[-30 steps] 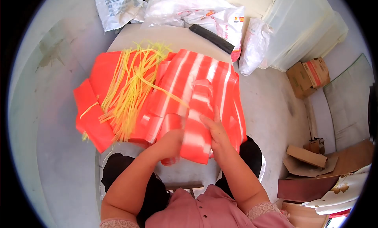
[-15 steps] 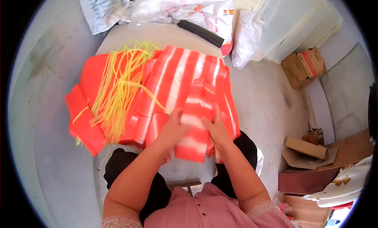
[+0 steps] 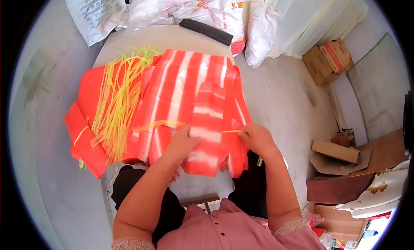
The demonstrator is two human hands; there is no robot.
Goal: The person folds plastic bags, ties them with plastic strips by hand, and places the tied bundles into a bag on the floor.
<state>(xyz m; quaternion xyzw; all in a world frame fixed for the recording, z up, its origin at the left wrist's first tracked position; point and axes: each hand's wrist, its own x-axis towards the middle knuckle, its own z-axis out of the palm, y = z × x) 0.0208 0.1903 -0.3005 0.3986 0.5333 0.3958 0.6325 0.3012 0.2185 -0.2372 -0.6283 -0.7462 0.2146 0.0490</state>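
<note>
A folded bundle of red-and-white striped plastic bags (image 3: 208, 129) lies on a wider spread of the same striped plastic (image 3: 177, 88). At its right side, my right hand (image 3: 258, 140) pinches the end of a yellow tie strip (image 3: 231, 131) that comes out from beside the bundle. My left hand (image 3: 183, 144) is at the bundle's left edge, fingers closed by the blurred other stretch of the strip. Their exact hold is partly hidden. Further left, many loose yellow strips (image 3: 118, 105) lie across red plastic, near a folded red bundle (image 3: 86, 140) tied with yellow.
A black roll (image 3: 206, 31) lies on the table's far part (image 3: 142, 38), before white printed sacks (image 3: 185, 8). A white plastic bag (image 3: 261, 34) stands to its right. Cardboard boxes (image 3: 327, 62) are by the right wall, and an opened carton (image 3: 340, 157) sits lower right.
My right hand has moved right, away from the bundle, drawing out a yellow strip end. The strip now stretches across at the bundle. My left hand stays at the left edge; the view has shifted slightly.
</note>
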